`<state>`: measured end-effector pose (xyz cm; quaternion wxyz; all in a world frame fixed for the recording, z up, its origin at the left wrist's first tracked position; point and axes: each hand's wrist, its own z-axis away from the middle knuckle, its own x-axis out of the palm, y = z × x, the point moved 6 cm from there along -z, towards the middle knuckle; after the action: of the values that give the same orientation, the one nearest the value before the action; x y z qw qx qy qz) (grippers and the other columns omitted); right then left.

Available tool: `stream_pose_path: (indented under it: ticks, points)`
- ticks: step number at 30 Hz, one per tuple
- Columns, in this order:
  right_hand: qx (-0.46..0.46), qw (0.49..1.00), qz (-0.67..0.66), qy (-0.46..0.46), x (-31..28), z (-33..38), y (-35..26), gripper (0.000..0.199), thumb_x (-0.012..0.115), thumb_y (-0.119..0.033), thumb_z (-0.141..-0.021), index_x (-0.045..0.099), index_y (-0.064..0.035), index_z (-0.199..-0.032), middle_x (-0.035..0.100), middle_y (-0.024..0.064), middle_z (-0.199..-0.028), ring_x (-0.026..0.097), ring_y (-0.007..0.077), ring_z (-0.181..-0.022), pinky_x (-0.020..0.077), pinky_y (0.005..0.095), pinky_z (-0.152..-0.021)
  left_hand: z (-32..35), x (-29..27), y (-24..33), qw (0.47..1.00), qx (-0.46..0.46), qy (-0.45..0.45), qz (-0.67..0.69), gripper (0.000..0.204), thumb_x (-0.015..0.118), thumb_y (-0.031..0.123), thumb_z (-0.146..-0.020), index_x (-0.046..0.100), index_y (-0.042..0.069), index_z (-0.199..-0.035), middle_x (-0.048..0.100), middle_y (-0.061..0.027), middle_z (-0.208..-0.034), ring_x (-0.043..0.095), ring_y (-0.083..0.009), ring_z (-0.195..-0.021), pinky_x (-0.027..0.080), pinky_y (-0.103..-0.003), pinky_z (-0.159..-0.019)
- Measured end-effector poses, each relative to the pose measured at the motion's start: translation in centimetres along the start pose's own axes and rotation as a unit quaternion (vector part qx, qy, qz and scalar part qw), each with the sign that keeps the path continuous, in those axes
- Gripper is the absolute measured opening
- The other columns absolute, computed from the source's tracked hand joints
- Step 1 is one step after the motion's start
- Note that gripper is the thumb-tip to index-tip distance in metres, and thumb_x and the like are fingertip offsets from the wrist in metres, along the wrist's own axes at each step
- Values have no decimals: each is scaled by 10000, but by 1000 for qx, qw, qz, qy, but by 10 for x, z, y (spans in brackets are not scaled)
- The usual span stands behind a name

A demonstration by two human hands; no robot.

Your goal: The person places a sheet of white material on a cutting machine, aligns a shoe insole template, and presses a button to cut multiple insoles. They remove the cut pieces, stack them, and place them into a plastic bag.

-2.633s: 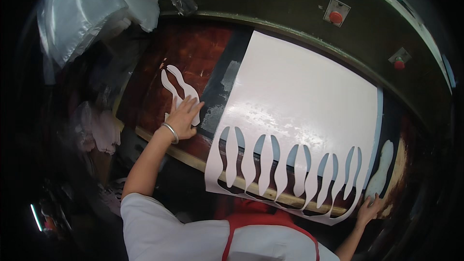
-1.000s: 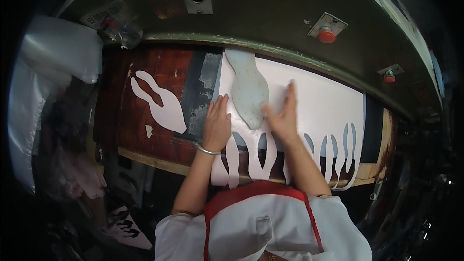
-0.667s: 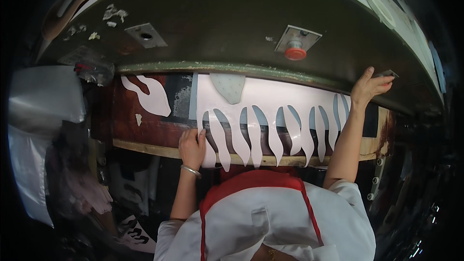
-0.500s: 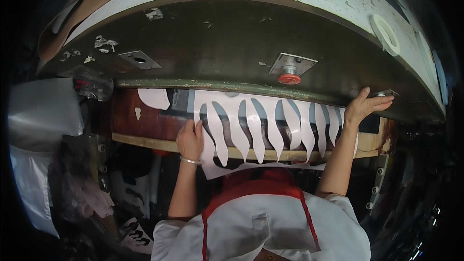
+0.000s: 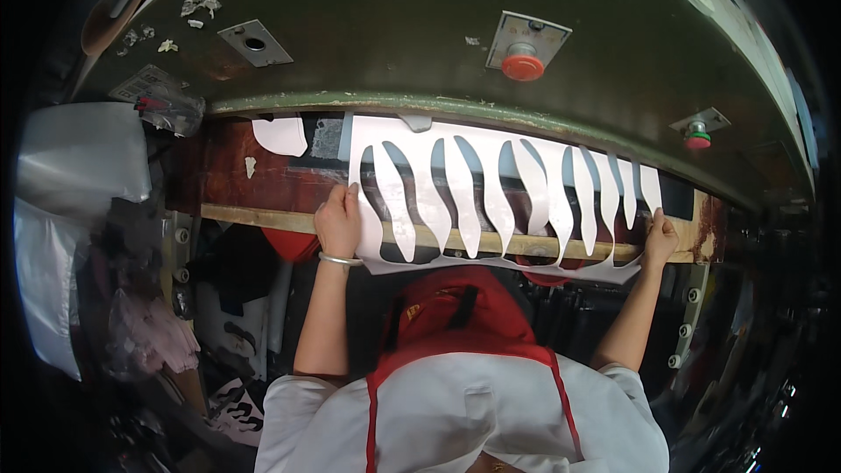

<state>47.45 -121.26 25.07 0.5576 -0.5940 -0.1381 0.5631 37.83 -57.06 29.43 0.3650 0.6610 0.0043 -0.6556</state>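
A pale pink sheet with several long, wavy cut-outs lies across the bench beneath the green machine. Its near edge hangs past the wooden front. My left hand, a bangle on its wrist, pinches the sheet's left edge. At the opposite end my right hand has its fingers closed on the right edge. Through the openings show blue-grey and dark surfaces underneath. The far part of the sheet passes out of sight under the machine.
Over the bench hangs the machine's dark green front, with a red push button and a green one. A pale pink offcut rests at the back left. Clear plastic bags stand at the left.
My right hand has come down from the button on the machine's right side and taken the sheet's right edge. My left hand stays at the left edge. The view has tilted downward.
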Motion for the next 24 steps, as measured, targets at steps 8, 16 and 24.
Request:
stream_pose_path:
  ticks: [8,16,24]
  points:
    - [-134,974,55,174,13,52,-71,393,660,-119,-865,519,-19,-1219,620,79,-925,577,129,-794,499,262,-688,46,-17,-18,994,28,-42,94,211,473,181,-938,544,21,-818,571,-216,-688,570,-418,-698,426,-480,-610]
    - [-368,875,129,-287,335,250,-194,1013,841,-272,-603,287,-41,-1419,272,335,-1374,240,504,-1293,260,540,-1071,74,-5,-27,993,60,-7,-102,280,540,324,-923,549,79,-789,566,-169,-544,582,-380,-518,431,-484,-485]
    - [-274,902,28,-333,300,294,-180,929,786,-73,-561,335,-96,-1373,209,282,-1392,222,450,-1298,265,499,-1069,142,-6,-44,995,74,14,-72,300,589,297,-898,519,77,-707,554,-143,-546,556,-340,-493,421,-437,-473]
